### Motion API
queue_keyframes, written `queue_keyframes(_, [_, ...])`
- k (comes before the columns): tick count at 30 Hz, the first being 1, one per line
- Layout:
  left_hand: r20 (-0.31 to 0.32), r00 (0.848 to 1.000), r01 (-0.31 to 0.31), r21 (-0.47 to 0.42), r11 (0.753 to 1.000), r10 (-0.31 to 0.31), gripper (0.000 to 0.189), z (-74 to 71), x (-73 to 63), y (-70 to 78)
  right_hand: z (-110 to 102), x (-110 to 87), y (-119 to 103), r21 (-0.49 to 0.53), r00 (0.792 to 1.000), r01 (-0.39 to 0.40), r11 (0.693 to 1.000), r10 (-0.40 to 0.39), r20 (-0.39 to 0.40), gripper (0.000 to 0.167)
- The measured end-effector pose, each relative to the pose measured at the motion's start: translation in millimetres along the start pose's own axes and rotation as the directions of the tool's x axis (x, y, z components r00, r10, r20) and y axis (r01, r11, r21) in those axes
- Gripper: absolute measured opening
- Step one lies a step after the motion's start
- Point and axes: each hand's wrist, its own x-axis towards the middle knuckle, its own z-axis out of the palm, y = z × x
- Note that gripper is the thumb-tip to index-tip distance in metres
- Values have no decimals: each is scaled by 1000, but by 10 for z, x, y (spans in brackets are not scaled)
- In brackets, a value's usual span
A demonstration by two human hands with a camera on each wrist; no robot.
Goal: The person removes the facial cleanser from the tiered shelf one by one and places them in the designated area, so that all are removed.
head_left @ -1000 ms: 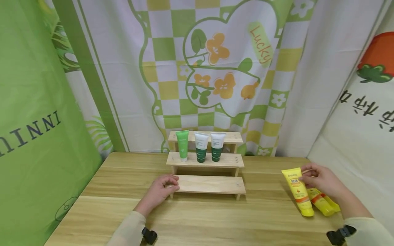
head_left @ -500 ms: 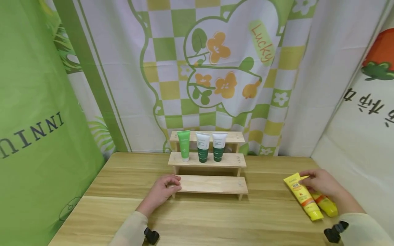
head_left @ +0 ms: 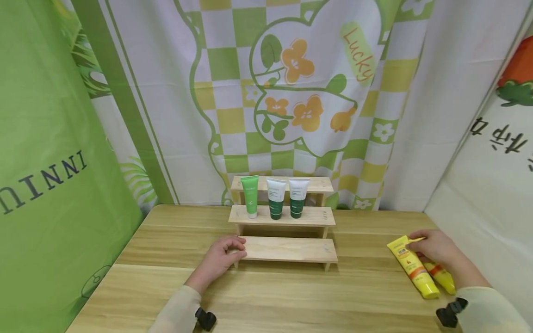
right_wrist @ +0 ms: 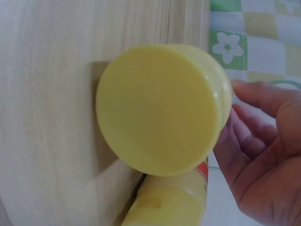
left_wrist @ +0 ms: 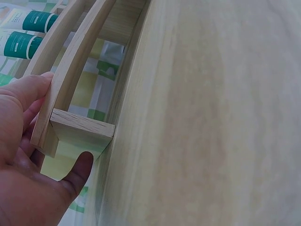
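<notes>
My left hand (head_left: 220,259) holds the left end of the lowest step of a wooden tiered rack (head_left: 287,249). In the left wrist view its fingers (left_wrist: 28,89) curl at the board's end, with the thumb apart near the leg. My right hand (head_left: 435,247) pinches a yellow squeeze tube (head_left: 414,268) near its flat end, and the cap points down toward me. That round cap (right_wrist: 155,110) fills the middle of the right wrist view. Behind it lies another yellow tube (head_left: 442,277), partly hidden by the hand and the first tube.
On the rack's middle step stand a green tube (head_left: 251,196) and two white-and-green tubes (head_left: 276,199), caps down. The wooden table (head_left: 266,296) reaches back to a patterned curtain (head_left: 233,92). Green cloth (head_left: 50,138) hangs at the left, white cloth (head_left: 479,185) at the right.
The pinched yellow tube has tilted, its cap swinging right and slightly toward me, and it now covers more of the yellow tube behind. My left hand stays at the rack.
</notes>
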Motion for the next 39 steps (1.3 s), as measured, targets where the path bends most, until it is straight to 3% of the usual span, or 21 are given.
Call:
queue_keyframes(7, [-2,1000,2,9,1000,-2,8,3,-2,11,36,-30,-69,-41,997,1,999,-5,-83,52])
queue_keyframes(12, [4,1000,0,6,1000,0,8,1,0,16,63,-78,-185,-5,998,23,1000,-23,-66,55])
queue_keyframes(18, [4,1000,14,2,1000,-14,8,-13,3,2,282,-141,-441,62,990,117,991,-112,-80,52])
queue_keyframes(23, [9,1000,8,3,1000,-8,9,-11,6,-1,549,-121,-793,182,969,224,957,-199,-147,45])
queue_keyframes(28, [5,1000,-1,8,1000,1,9,0,11,-20,837,-68,-1213,324,936,339,883,-282,-211,35])
queue_keyframes(34, [5,1000,-11,15,1000,11,9,3,17,-12,1180,14,-1696,524,881,473,708,-368,-299,27])
queue_keyframes(39, [8,1000,-13,17,1000,13,8,-16,-1,23,1375,91,-1992,621,860,510,595,-375,-347,24])
